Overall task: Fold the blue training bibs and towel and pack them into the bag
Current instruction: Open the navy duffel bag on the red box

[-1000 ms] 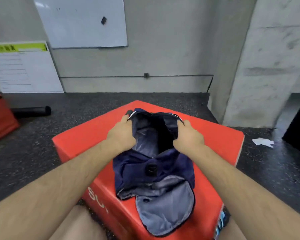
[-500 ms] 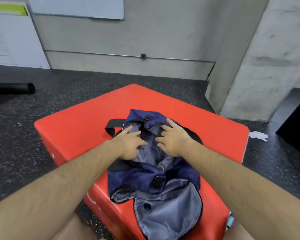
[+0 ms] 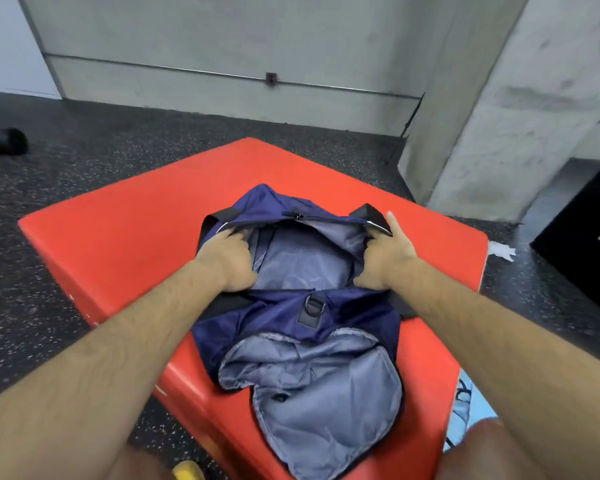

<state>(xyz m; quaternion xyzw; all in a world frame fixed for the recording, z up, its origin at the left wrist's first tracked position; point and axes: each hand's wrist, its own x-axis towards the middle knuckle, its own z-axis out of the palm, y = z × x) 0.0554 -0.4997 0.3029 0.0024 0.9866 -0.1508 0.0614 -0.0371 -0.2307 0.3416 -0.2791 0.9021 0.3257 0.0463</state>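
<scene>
A navy bag [image 3: 284, 315] with grey lining lies on a red padded box [image 3: 125, 237], its mouth pulled wide and its grey-lined flap hanging over the near edge. My left hand [image 3: 227, 259] grips the left rim of the opening, fingers curled into the fabric by a black strap. My right hand [image 3: 383, 254] grips the right rim beside the other black strap, index finger pointing up. Only grey lining shows inside the bag. A bit of light blue fabric [image 3: 463, 407] shows below the box at the lower right.
The red box stands on dark speckled flooring. A concrete pillar [image 3: 499, 98] rises at the right, with a black box [image 3: 582, 244] beyond it and a white scrap [image 3: 499, 251] on the floor. A black roller [image 3: 0, 142] lies far left.
Both hands moved apart from the middle of the bag to its two rims and spread the opening wide. The view has tilted further down.
</scene>
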